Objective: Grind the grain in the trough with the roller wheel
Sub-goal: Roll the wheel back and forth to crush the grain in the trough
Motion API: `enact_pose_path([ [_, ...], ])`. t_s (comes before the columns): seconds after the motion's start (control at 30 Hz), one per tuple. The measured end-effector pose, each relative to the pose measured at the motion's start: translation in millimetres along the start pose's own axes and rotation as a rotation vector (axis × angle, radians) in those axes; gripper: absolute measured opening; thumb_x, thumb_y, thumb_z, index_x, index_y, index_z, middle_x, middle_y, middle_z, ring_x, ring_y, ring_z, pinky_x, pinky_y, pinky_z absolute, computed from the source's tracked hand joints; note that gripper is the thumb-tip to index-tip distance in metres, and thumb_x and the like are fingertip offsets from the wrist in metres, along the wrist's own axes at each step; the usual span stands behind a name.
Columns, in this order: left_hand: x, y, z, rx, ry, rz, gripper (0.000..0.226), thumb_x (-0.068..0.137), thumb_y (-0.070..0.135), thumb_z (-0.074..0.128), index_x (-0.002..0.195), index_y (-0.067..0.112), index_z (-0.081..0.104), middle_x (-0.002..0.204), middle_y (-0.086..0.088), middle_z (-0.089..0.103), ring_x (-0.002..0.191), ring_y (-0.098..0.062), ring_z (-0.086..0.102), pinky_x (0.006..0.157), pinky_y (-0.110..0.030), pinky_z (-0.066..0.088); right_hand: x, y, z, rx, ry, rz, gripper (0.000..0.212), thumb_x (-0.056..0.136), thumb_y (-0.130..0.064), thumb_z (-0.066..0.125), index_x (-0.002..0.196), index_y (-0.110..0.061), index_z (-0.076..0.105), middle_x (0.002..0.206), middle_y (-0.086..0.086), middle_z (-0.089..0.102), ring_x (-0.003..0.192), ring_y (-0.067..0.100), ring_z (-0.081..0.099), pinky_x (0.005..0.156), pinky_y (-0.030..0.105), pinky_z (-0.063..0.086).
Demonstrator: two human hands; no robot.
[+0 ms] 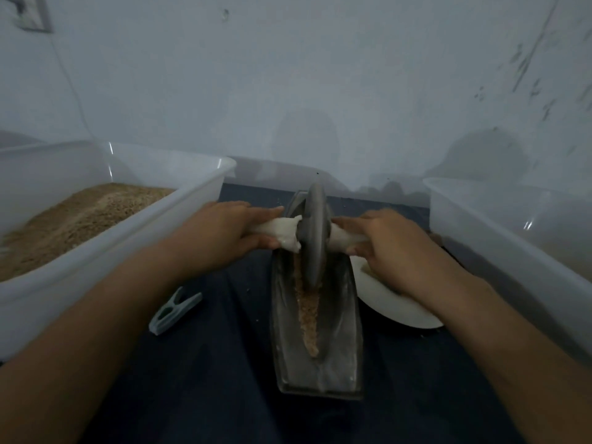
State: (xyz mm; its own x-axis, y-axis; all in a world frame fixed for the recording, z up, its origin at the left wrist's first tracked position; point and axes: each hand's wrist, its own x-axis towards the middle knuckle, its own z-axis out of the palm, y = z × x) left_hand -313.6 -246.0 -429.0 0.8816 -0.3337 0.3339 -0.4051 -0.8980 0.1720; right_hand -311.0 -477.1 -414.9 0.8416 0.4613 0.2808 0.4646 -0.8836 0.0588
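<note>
- Trough (315, 363): dark, boat-shaped metal piece lying lengthwise on a dark blue cloth (224, 363); it serves as the landmark for everything below.
- Grain (309, 318): a narrow tan strip lying along the trough's central groove, running from under the wheel toward the near end.
- Roller wheel (314, 232): grey disc standing upright on its edge in the groove, at the far half of the trough, its rim down in the grain.
- Handles (282, 233): wrapped in white cloth, sticking out to both sides of the wheel across the trough.
- Left hand (221, 232): left of the trough, fingers curled round the left wrapped handle, index finger laid along it toward the wheel.
- Right hand (394, 248): right of the trough, fingers and thumb closed round the right wrapped handle.
- White plate (407, 310): just right of the trough, partly hidden under the right forearm.
- Clothes peg (174, 310): pale green, lying on the cloth left of the trough, apart from it.
- Left tub (134, 251): translucent plastic, left of the trough, holding a bed of tan grain or meal.
- Right tub (512, 251): translucent plastic, right of the trough; its contents cannot be made out.
</note>
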Motion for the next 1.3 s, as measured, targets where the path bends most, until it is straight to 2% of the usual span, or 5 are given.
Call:
enact_pose_path([
  [0.27,-26.6,12.7,-50.8,-0.382,-0.44,0.145,0.05,0.068,0.06,0.053,0.118,0.05,0.057,0.094,0.031,0.067,0.091,0.01,0.061,0.08,-0.005,0.042,-41.6,-23.3,-43.7,-0.054,-0.175,-0.082,0.03,0.09,-0.021,0.052,0.117,-0.035,0.055,0.102,-0.006,0.063,0.095,0.014,0.059,0.083,0.03,0.048],
  [0.4,-18.7,14.4,-41.0,-0.273,-0.366,0.098,0.061,0.064,0.064,0.046,0.122,0.049,0.051,0.079,0.042,0.059,0.081,0.023,0.052,0.07,0.003,0.034,-34.8,-20.2,-41.3,-0.015,-0.166,-0.028,0.042,0.092,-0.016,0.049,0.126,-0.039,0.05,0.107,-0.003,0.064,0.098,0.015,0.058,0.084,0.028,0.047],
  [0.7,3.6,-1.8,8.6,0.07,0.07,-0.009,0.06,0.088,0.052,0.044,0.144,0.036,0.028,0.122,-0.002,0.056,0.112,-0.02,0.052,0.093,-0.03,0.038,7.3,1.9,7.6,-0.003,0.063,0.058,0.051,0.093,-0.014,0.049,0.14,-0.032,0.037,0.12,0.005,0.053,0.111,0.021,0.044,0.083,0.03,0.035],
  [1.03,-26.8,15.7,-50.1,-0.289,-0.351,0.185,0.044,0.07,0.058,0.05,0.113,0.054,0.05,0.066,0.048,0.054,0.071,0.028,0.05,0.066,0.008,0.03,-43.2,-17.1,-44.8,-0.022,-0.162,-0.121,0.024,0.09,-0.028,0.053,0.112,-0.036,0.057,0.097,-0.008,0.064,0.09,0.011,0.059,0.081,0.03,0.048],
  [1.3,-8.5,8.4,-21.2,-0.17,-0.227,-0.002,0.049,0.081,0.055,0.05,0.129,0.046,0.046,0.112,0.026,0.058,0.104,0.002,0.054,0.078,-0.009,0.032,-9.6,-3.8,-17.1,0.019,-0.088,0.017,0.054,0.088,-0.008,0.05,0.132,-0.039,0.046,0.11,0.002,0.06,0.1,0.017,0.056,0.069,0.021,0.035],
])
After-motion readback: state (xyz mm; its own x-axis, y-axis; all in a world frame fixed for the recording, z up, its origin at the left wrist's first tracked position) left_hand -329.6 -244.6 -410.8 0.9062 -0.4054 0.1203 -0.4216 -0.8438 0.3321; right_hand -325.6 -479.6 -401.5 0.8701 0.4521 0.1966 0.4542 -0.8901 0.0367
